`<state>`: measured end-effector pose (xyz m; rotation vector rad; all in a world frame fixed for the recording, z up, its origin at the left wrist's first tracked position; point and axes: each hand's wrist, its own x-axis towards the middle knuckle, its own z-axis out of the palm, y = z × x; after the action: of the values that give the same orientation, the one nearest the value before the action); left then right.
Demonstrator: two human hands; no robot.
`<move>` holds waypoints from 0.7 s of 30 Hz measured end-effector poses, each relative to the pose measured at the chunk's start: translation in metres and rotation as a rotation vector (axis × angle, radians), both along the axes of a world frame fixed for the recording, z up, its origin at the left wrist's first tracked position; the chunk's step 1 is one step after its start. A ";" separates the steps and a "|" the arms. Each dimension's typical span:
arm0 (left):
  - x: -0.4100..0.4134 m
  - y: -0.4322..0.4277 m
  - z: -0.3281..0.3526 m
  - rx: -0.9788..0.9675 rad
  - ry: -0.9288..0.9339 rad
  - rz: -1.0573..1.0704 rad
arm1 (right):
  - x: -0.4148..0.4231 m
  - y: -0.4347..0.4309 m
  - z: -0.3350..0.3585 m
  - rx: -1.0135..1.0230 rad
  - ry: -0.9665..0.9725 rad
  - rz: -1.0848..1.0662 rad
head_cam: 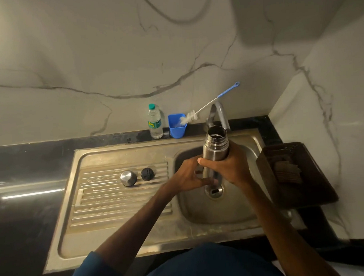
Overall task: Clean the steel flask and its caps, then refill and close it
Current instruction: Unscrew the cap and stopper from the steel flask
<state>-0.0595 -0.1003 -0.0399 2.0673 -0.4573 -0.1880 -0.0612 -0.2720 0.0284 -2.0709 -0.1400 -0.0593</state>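
The steel flask (215, 144) is upright and uncapped over the sink basin (238, 208), its open mouth just below the tap (216, 113). My right hand (230, 167) grips the flask's body, thumb across the front. My left hand (191, 175) touches the flask's lower part with its fingers stretched along it. On the ribbed drainboard (117, 199) to the left stand the steel outer cap (128, 178) and the black inner cap (147, 174), side by side.
A blue cup (177, 128) holding a bottle brush (198, 112) and a plastic water bottle (154, 123) stand at the back wall. A dark brown basket (293, 174) with cloths sits right of the basin. Black countertop (21, 165) runs left.
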 end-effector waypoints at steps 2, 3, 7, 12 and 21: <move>0.002 -0.011 0.005 -0.047 -0.011 0.019 | 0.004 -0.007 0.001 0.012 -0.035 0.016; 0.003 -0.015 0.004 -0.072 -0.003 0.025 | 0.005 -0.011 0.002 0.001 -0.042 0.029; 0.001 -0.035 0.000 -0.153 0.055 0.045 | 0.011 -0.029 -0.001 -0.068 -0.026 0.077; 0.002 -0.048 -0.017 -0.074 0.262 -0.006 | 0.017 -0.050 -0.022 -0.186 0.050 0.102; 0.000 0.001 -0.060 0.005 0.522 0.294 | 0.016 -0.079 -0.060 -0.486 0.333 0.163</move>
<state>-0.0600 -0.0993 -0.0996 1.9652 0.1652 -0.5327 -0.0457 -0.3510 -0.0318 -2.5078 -0.1254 0.4584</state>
